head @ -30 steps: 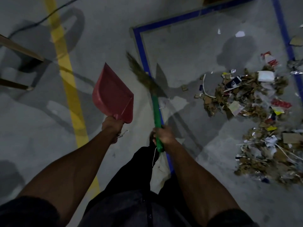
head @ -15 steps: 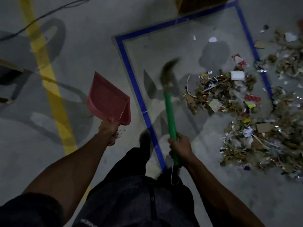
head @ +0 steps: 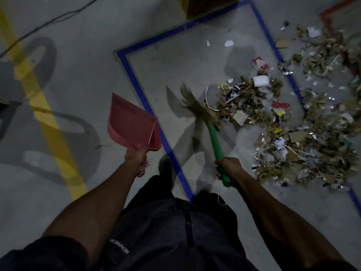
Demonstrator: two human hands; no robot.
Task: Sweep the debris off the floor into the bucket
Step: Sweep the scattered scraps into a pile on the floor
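My left hand (head: 136, 156) grips the handle of a red dustpan (head: 130, 123), held up above the grey floor left of the blue tape. My right hand (head: 227, 166) grips the green handle of a broom (head: 214, 141); its straw head (head: 197, 106) is blurred and lies against the left edge of the debris pile (head: 273, 118). The pile is cardboard scraps, paper, wrappers and foil, spread across the right side of the floor, with more debris (head: 328, 53) beyond the blue line. No bucket is in view.
Blue tape (head: 140, 92) outlines a rectangle on the concrete floor. A yellow stripe (head: 39, 100) runs down the left. A black cable (head: 48, 22) crosses the top left. A brown box (head: 207, 4) sits at the top edge. My dark shoe (head: 166, 167) stands beside the tape.
The broom head has swung to the right and down, reaching the edge of the pile. The view has shifted, showing more debris at the right. The dustpan stays raised in the left hand.
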